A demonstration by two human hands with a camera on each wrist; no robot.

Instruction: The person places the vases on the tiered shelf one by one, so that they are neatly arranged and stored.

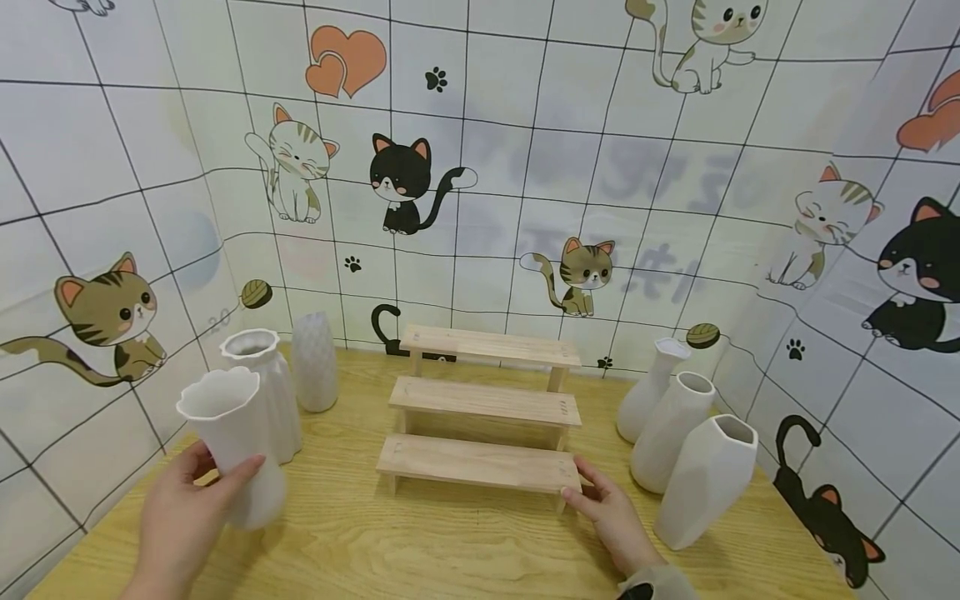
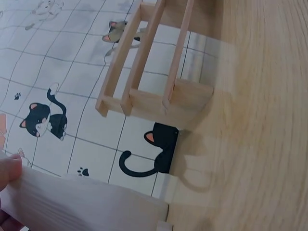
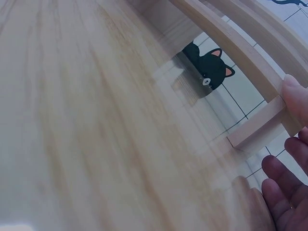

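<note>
A white vase (image 1: 238, 450) with a scalloped rim is gripped in my left hand (image 1: 187, 508), thumb on its near side and fingers behind. It stands slightly tilted, in front of a white fluted vase (image 1: 277, 417). In the left wrist view the vase's pale side (image 2: 96, 202) fills the lower left. At the middle stands a three-tier wooden step shelf (image 1: 480, 462). My right hand (image 1: 611, 512) holds the right end of its lowest step between thumb and index finger. The right wrist view shows the thumb (image 3: 294, 96) against the step's corner, the other fingers loosely bent.
A textured white vase (image 1: 315, 362) stands at the back left. On the right are a slim-necked white vase (image 1: 651, 392), a round-mouthed white vase (image 1: 671, 437) and a faceted white vase (image 1: 708, 483). A cat-patterned tile backdrop (image 1: 495, 167) rises behind the wood-grain table (image 1: 420, 550).
</note>
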